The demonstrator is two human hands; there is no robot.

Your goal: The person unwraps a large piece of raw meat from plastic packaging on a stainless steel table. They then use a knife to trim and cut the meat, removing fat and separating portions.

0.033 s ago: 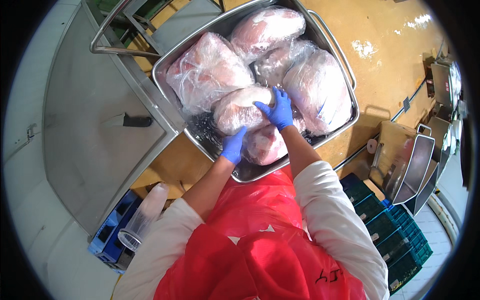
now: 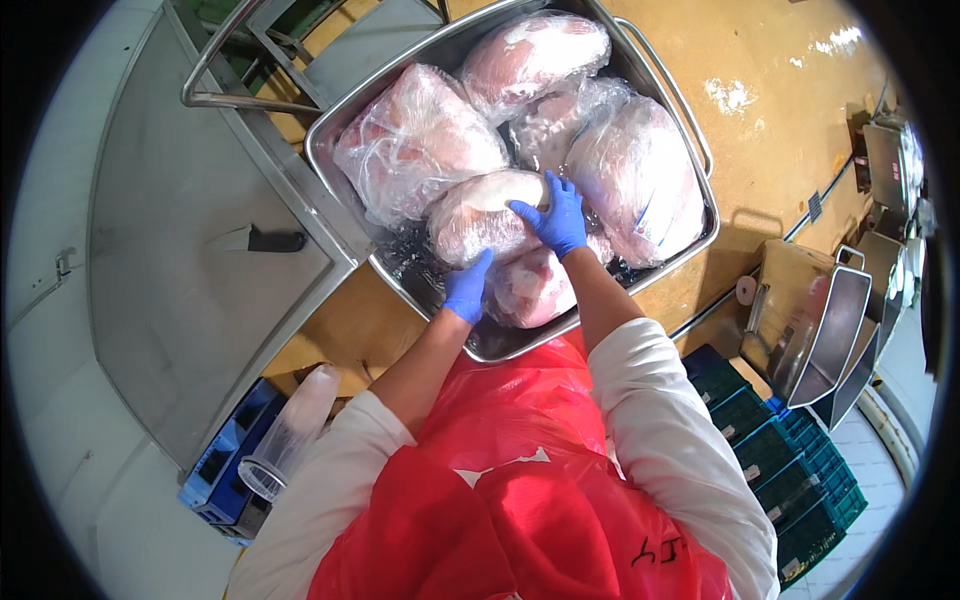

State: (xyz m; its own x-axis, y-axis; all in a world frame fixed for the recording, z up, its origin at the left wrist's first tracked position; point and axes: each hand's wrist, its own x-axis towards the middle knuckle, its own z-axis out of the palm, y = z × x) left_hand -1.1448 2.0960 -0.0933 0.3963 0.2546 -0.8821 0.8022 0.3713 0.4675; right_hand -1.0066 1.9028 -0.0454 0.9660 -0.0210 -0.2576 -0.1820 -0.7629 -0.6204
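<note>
A large steel tub holds several lumps of pale pink meat in clear wrap and some liquid. Both gloved hands grip the middle lump. My left hand cups its lower left side, fingers partly hidden beneath it. My right hand lies over its right end, thumb across the top and fingers curved over it. A smaller wrapped piece sits between my forearms, with larger ones around.
A steel table at left bears a black-handled knife. A steel frame stands behind it. Blue crates and a plastic bag roll are lower left. Steel bins and green crates stand right on the yellow floor.
</note>
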